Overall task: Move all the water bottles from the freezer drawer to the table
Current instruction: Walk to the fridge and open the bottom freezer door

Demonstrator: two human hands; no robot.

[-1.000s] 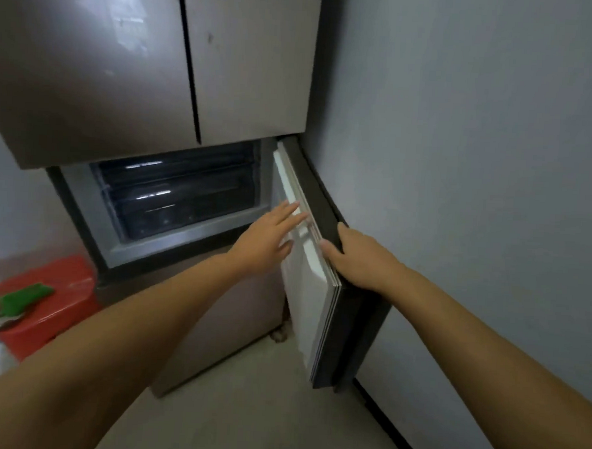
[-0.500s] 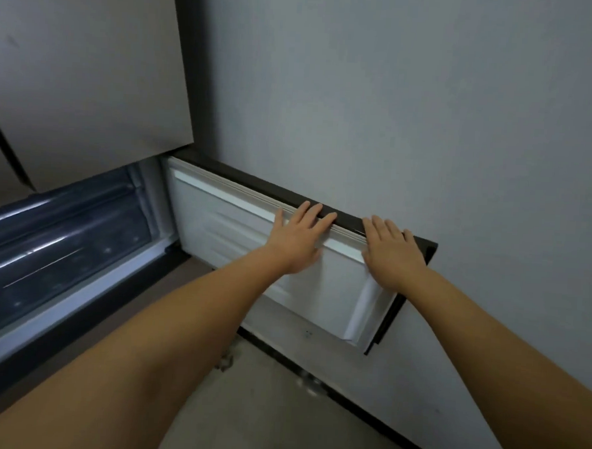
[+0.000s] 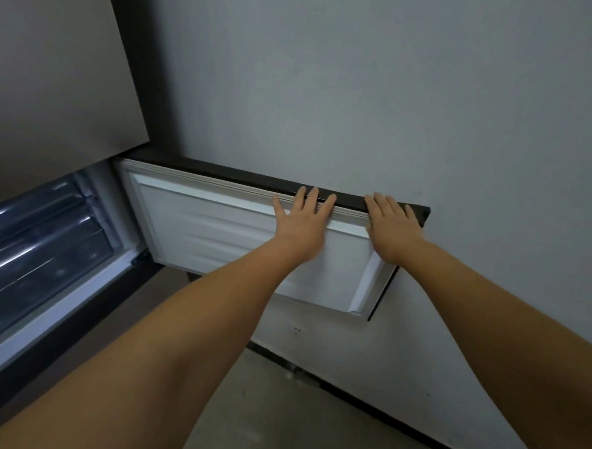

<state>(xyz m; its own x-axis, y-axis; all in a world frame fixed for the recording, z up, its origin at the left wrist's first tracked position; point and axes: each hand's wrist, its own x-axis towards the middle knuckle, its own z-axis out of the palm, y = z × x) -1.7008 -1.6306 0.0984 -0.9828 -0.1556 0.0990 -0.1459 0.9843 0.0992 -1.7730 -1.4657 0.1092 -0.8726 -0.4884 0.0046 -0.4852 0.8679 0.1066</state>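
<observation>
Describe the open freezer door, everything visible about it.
The freezer door is swung wide open, back toward the grey wall. Its inner face looks like white moulded plastic with horizontal ridges, framed by a pale gasket; the outer shell and top edge are dark. It is hinged at its left end, beside the lit compartment with clear drawers. The left hand and right hand lie on its upper edge near the free end, fingers straight.
</observation>
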